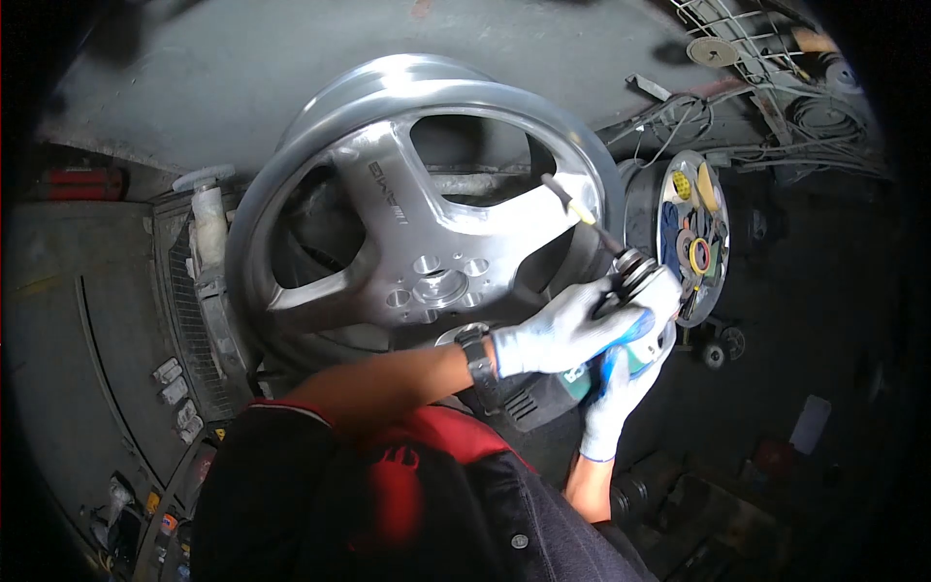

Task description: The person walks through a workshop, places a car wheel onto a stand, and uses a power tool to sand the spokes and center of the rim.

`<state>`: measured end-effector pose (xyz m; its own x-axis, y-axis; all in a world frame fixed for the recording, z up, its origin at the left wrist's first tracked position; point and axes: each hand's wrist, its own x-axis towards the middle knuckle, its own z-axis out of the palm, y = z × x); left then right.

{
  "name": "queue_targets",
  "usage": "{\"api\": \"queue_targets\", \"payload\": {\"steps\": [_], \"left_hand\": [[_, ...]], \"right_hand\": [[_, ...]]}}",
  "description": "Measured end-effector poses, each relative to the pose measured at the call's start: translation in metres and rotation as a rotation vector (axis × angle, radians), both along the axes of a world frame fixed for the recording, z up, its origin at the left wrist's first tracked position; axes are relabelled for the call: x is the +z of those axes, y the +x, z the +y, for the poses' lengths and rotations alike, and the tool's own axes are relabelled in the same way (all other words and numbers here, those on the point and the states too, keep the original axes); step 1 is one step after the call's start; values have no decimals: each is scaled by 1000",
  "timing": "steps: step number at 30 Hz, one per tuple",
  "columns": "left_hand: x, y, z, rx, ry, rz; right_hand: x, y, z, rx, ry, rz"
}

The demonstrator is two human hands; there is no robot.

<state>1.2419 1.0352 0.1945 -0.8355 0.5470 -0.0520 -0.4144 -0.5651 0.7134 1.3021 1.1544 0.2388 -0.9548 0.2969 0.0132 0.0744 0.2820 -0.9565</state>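
A large silver alloy wheel (456, 223) stands upright, its spoked face toward me. My left hand (572, 330), in a white and blue glove, is wrapped round the front of a green and black power tool (543, 396). Lower on the same tool, my right hand (626, 383), gloved alike, grips its body. From the tool's head a thin shaft with a pale tip (579, 209) points up at the wheel's right spoke; whether it touches the metal I cannot tell.
Right of the wheel, a round tray (720, 276) holds discs, tape and small tools. Cables (684, 116) and a wire rack (742, 34) are at upper right. A metal frame (208, 228) stands at left, with bottles and tools (165, 529) at lower left.
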Motion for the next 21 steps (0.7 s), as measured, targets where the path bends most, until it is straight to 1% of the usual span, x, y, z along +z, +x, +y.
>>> {"api": "queue_targets", "payload": {"steps": [1, 4, 5, 6, 8, 9, 12, 14, 16, 17, 18, 20, 21], "left_hand": [[9, -8, -8, -8, -57, 61], [0, -2, -7, 40, -116, 111], [-1, 5, -12, -21, -97, 33], [-2, 11, -16, -24, -99, 31], [2, 22, -24, 1, 18, -38], [-2, 25, -25, -31, 52, -69], [-14, 39, -27, -28, 108, -93], [-10, 45, -35, -16, 83, -79], [-6, 51, -41, 88, 48, -40], [3, 53, -47, 88, -16, -93], [1, 54, -45, 87, -19, -91], [-3, 55, -42, 97, -78, -54], [-2, 53, -40, 95, -81, -51]], "right_hand": [[-1, -2, -1, -12, 34, 10], [-5, 3, -3, -2, 73, 19], [-5, 8, -4, 21, 84, 16], [-5, 12, -6, 18, 83, 13], [-3, 20, -15, 44, 159, 11], [2, 20, -22, 43, 151, -5], [-3, 31, -27, 53, 178, -28], [-6, 37, -30, 42, 191, -50], [-10, 42, -33, 48, 121, -66], [-10, 43, -36, 55, 68, -57], [-10, 42, -37, 54, 66, -55], [-10, 41, -37, 52, -92, -55], [-10, 39, -36, 50, -95, -52]]}}
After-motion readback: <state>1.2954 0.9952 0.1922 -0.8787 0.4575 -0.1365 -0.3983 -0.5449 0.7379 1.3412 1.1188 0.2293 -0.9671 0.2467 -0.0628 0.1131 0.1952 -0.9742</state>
